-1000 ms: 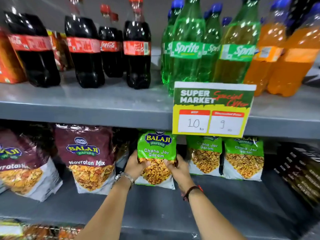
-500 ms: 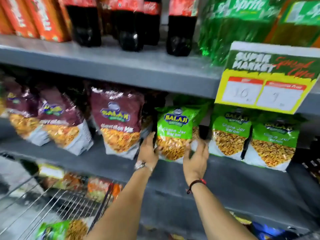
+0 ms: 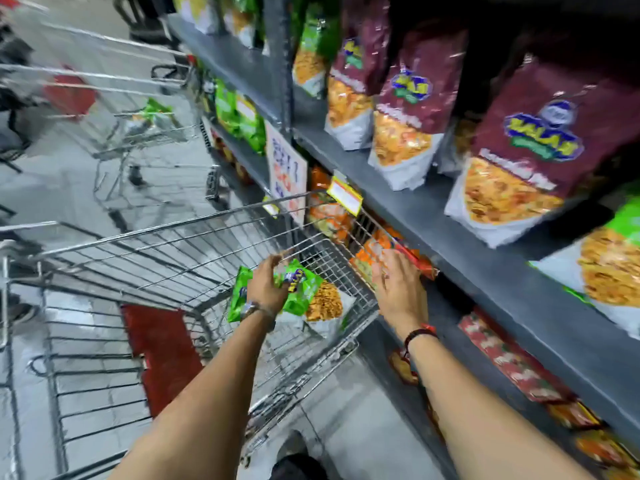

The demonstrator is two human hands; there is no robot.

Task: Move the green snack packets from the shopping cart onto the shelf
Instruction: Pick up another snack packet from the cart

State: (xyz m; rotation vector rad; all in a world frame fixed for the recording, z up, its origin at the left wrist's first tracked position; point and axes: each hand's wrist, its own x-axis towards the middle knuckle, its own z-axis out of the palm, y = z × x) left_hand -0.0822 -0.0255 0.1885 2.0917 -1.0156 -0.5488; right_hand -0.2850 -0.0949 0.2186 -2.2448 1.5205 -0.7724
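here left hand (image 3: pixel 266 287) grips green packet (image 3: pixel 300 293), label blurred.

Seemingly a supermarket: stocked shelf (image 3: pixel 460 244), price tag (image 3: pixel 344 195), wire shopping cart (image 3: pixel 194 244).

Bare forearms — metal watch (image 3: pixel 250 309) left, red-black thread band (image 3: pixel 419 333) right.

Left hand (image 3: pixel 268 284) apparently gripping (right hand (image 3: pixel 398 287) spread)
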